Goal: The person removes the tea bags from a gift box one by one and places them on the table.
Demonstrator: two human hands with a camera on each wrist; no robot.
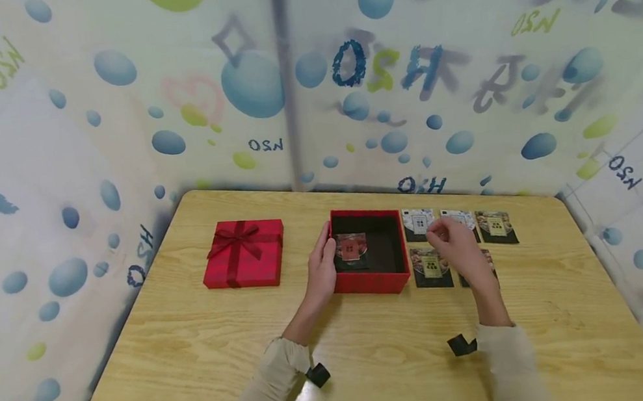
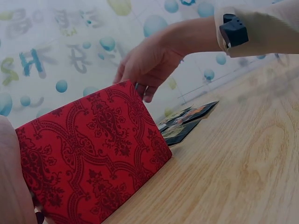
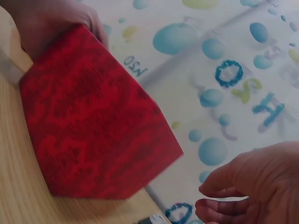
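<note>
An open red gift box (image 1: 372,281) with a dark inside stands on the table, its sides covered in a dark floral pattern. My left hand (image 1: 321,267) grips its left wall, thumb at the rim. Inside, toward the left, lies a square packet (image 1: 351,249) with a reddish label. Over the flat square packets to the right of the box hovers my right hand (image 1: 459,248); its fingers are loosely curled with nothing between them, as the right wrist view shows. Below it, a packet with a yellowish label (image 1: 431,268) lies close to the box, and another packet is partly hidden.
The red lid (image 1: 251,257) with a dark red ribbon bow lies on the left of the wooden table (image 1: 385,357). Two whitish packets (image 1: 418,224) and a dark one (image 1: 497,226) form the back row. A patterned curtain (image 1: 314,129) hangs behind the table.
</note>
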